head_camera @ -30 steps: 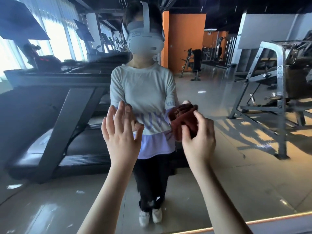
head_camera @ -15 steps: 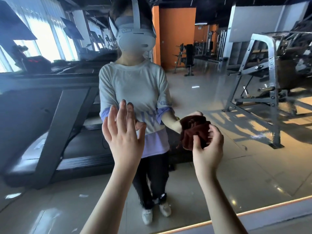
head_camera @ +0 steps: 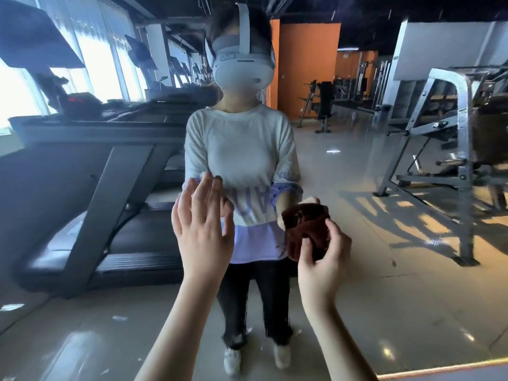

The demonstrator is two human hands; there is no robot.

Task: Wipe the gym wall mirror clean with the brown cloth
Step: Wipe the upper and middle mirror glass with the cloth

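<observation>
The wall mirror point(head_camera: 384, 284) fills nearly the whole view and reflects me and the gym. My right hand point(head_camera: 323, 259) grips the bunched brown cloth point(head_camera: 306, 231) against the glass at centre right. My left hand point(head_camera: 202, 229) is raised with fingers straight and spread, palm flat at the mirror, left of the cloth. Whether the palm touches the glass cannot be told.
The mirror's lower edge and frame point(head_camera: 439, 371) run along the bottom right. Reflected in the glass are a treadmill point(head_camera: 90, 215) on the left, a metal weight machine point(head_camera: 453, 160) on the right, and a shiny tiled floor point(head_camera: 357, 188).
My right hand has carried the cloth down and slightly right along the glass. My left hand stays raised in about the same spot.
</observation>
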